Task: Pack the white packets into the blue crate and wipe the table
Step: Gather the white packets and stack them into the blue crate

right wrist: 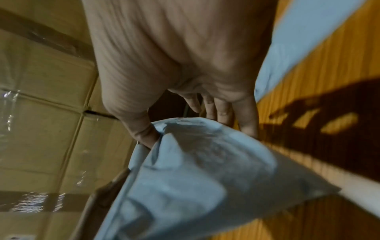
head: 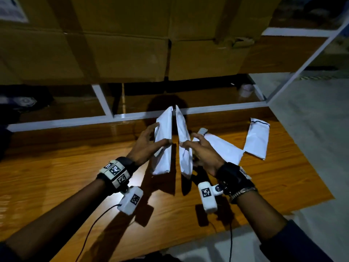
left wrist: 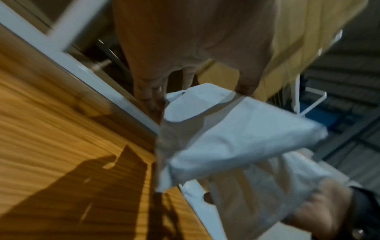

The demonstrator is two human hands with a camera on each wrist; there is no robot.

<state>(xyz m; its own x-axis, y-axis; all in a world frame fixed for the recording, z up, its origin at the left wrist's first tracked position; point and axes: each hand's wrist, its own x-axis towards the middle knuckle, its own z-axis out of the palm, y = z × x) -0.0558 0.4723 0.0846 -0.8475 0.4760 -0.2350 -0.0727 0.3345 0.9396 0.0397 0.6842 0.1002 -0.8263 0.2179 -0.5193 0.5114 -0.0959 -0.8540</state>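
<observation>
Presently we hold two flat white plastic packets upright above the glossy wooden worktop point(head: 75, 167): left hand point(head: 149, 146) grip clamped on one packet point(head: 163, 148), right hand point(head: 204, 152) grip clamped on the other point(head: 184, 148), two more packets point(head: 256, 140) lying flat beside.

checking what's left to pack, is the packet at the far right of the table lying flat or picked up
Lying flat. The far-right packet rests spread on the wooden table, untouched; each hand holds a different packet on edge.

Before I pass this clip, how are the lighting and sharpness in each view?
Head view: dim room, hard light casting dark shadows on the wooden table, packets sharp. Left wrist view: motion blur smears the packet the left hand holds. Right wrist view: blurred too, hard shadow on the wood.
</observation>
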